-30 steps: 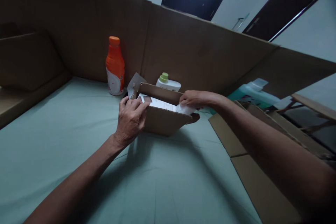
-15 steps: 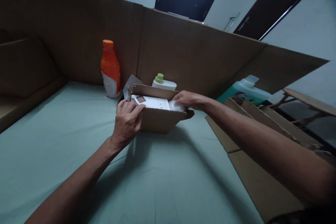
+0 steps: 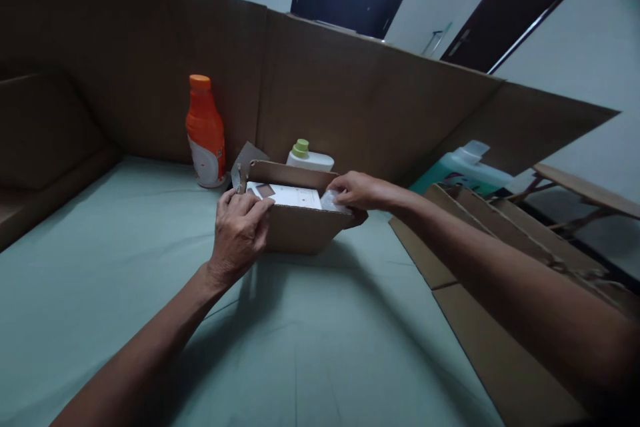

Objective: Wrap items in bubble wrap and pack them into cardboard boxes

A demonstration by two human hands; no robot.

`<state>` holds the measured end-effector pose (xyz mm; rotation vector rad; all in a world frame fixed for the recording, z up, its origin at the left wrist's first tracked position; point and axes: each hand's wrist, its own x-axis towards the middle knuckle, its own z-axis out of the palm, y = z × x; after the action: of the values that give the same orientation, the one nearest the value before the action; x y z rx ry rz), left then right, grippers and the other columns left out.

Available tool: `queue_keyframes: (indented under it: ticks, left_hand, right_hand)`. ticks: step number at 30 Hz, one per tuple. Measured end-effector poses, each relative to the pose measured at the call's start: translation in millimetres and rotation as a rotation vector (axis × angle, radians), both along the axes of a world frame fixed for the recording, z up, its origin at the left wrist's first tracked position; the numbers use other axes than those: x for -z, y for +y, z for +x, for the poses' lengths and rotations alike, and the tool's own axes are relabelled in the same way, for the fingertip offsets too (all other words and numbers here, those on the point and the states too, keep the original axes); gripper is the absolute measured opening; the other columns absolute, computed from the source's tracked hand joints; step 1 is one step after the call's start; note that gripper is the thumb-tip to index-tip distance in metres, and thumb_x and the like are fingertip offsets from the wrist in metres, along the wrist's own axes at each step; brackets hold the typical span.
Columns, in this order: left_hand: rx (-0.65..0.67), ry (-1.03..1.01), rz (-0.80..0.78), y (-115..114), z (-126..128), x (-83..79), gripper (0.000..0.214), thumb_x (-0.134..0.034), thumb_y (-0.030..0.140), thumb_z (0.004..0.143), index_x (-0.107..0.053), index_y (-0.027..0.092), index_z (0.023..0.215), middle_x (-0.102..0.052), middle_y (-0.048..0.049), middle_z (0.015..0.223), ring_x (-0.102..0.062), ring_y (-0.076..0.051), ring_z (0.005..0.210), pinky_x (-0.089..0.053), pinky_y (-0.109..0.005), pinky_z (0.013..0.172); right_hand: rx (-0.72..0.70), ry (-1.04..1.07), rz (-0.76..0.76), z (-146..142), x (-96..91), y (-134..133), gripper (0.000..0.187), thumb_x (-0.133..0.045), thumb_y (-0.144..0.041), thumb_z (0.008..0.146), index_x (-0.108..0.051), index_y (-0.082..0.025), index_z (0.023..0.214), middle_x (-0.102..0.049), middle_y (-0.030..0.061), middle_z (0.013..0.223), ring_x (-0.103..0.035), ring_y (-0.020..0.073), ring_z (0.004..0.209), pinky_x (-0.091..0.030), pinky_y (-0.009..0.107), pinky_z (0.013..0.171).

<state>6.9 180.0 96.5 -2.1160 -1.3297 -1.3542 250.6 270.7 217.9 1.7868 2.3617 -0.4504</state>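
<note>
A small open cardboard box (image 3: 300, 232) stands on the pale green cloth, with a white printed carton (image 3: 295, 196) inside it. My left hand (image 3: 240, 227) is closed on the box's near left corner, thumb along the front rim. At the right end of the box, my right hand (image 3: 357, 189) pinches clear bubble wrap (image 3: 329, 201) beside the carton. A grey flap or sheet (image 3: 248, 159) sticks up behind the left corner. The lower parts of the carton and the wrap are hidden by the box walls.
An orange bottle (image 3: 206, 133) stands behind on the left. Behind the box is a white bottle with a green cap (image 3: 310, 159). A teal jug (image 3: 463, 167) and cardboard pieces (image 3: 500, 327) are at the right. A tall cardboard wall (image 3: 350, 87) closes off the back.
The whole view has shifted slightly. My right hand has barely moved at the bubble wrap, and my left hand stays on the box corner.
</note>
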Motion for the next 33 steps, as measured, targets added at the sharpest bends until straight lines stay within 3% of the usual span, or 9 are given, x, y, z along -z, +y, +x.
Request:
queue_keyframes:
  ticks: [5,9,12,14,17,20,24,28,33]
  left_hand:
    - [0.001,0.008,-0.013,1,0,2.2,0.023,-0.052,0.015,0.095,-0.069,0.020,0.110,-0.068,-0.0058,0.093,-0.060,-0.023,0.089,-0.042,-0.049,0.104]
    - [0.013,0.000,-0.029,2,0,0.2,0.028,-0.052,0.016,0.095,-0.070,0.024,0.116,-0.068,-0.0059,0.095,-0.061,-0.024,0.094,-0.041,-0.051,0.107]
    - [0.008,-0.052,0.042,-3,-4,0.6,0.042,-0.057,0.015,0.092,-0.062,0.028,0.132,-0.064,-0.0108,0.124,-0.057,-0.029,0.120,-0.036,-0.055,0.113]
    - [0.004,-0.142,0.039,-8,-11,6.4,0.056,-0.061,0.018,0.091,-0.051,0.032,0.144,-0.052,-0.0122,0.144,-0.048,-0.032,0.136,-0.034,-0.056,0.116]
    - [0.028,-0.288,-0.119,-11,-25,24.0,0.070,-0.064,0.026,0.090,-0.036,0.033,0.154,-0.045,-0.0127,0.152,-0.045,-0.032,0.140,-0.037,-0.057,0.116]
    - [0.074,-0.381,-0.297,-8,-33,40.6,0.078,-0.067,0.034,0.088,-0.031,0.033,0.157,-0.043,-0.0125,0.155,-0.046,-0.033,0.140,-0.039,-0.059,0.116]
    - [0.166,-0.507,-0.410,-4,-25,43.4,0.085,-0.069,0.039,0.087,-0.024,0.033,0.159,-0.035,-0.0129,0.162,-0.045,-0.034,0.141,-0.042,-0.059,0.114]
    - [0.199,-0.578,-0.460,-2,-10,38.8,0.082,-0.065,0.035,0.090,-0.022,0.034,0.160,-0.035,-0.0126,0.163,-0.047,-0.032,0.141,-0.040,-0.058,0.115]
    - [0.207,-0.637,-0.452,-3,-8,44.1,0.081,-0.064,0.034,0.092,-0.021,0.037,0.160,-0.038,-0.0121,0.162,-0.055,-0.028,0.132,-0.047,-0.052,0.111]
  right_hand:
    - [-0.004,-0.052,0.029,-14,16.0,4,0.022,-0.059,-0.009,0.074,-0.075,-0.018,0.086,-0.071,0.0034,0.082,-0.060,0.0148,0.072,-0.035,0.023,0.057]
    - [-0.038,-0.012,0.092,-9,12.0,-4,0.028,-0.063,-0.020,0.081,-0.075,-0.022,0.107,-0.074,0.0067,0.107,-0.065,0.0210,0.092,-0.042,0.026,0.070]
    - [0.002,0.110,0.321,12,5.4,-28,0.040,-0.064,-0.036,0.087,-0.070,-0.024,0.125,-0.069,0.0089,0.127,-0.064,0.0265,0.103,-0.046,0.033,0.082]
    - [0.092,0.235,0.460,31,6.9,-50,0.035,-0.059,-0.037,0.091,-0.073,-0.022,0.118,-0.072,0.0094,0.121,-0.066,0.0263,0.099,-0.048,0.035,0.084]
    - [0.187,0.418,0.533,57,21.6,-77,0.029,-0.052,-0.032,0.093,-0.076,-0.020,0.102,-0.076,0.0094,0.106,-0.068,0.0250,0.094,-0.051,0.036,0.083]
    - [0.020,0.498,0.611,65,35.2,-79,0.031,-0.047,-0.023,0.093,-0.076,-0.022,0.104,-0.074,0.0083,0.118,-0.066,0.0264,0.112,-0.048,0.041,0.094]
    - [-0.318,0.361,0.385,49,26.9,-47,0.030,-0.054,-0.016,0.089,-0.078,-0.027,0.101,-0.074,0.0043,0.123,-0.063,0.0273,0.120,-0.038,0.044,0.103]
    - [-0.304,0.254,0.111,33,14.9,-24,0.024,-0.063,-0.014,0.083,-0.080,-0.030,0.088,-0.077,0.0025,0.099,-0.067,0.0262,0.096,-0.040,0.043,0.096]
    - [-0.264,0.374,0.261,49,13.0,-47,0.027,-0.056,-0.019,0.087,-0.078,-0.028,0.099,-0.075,0.0035,0.113,-0.065,0.0280,0.110,-0.043,0.043,0.099]
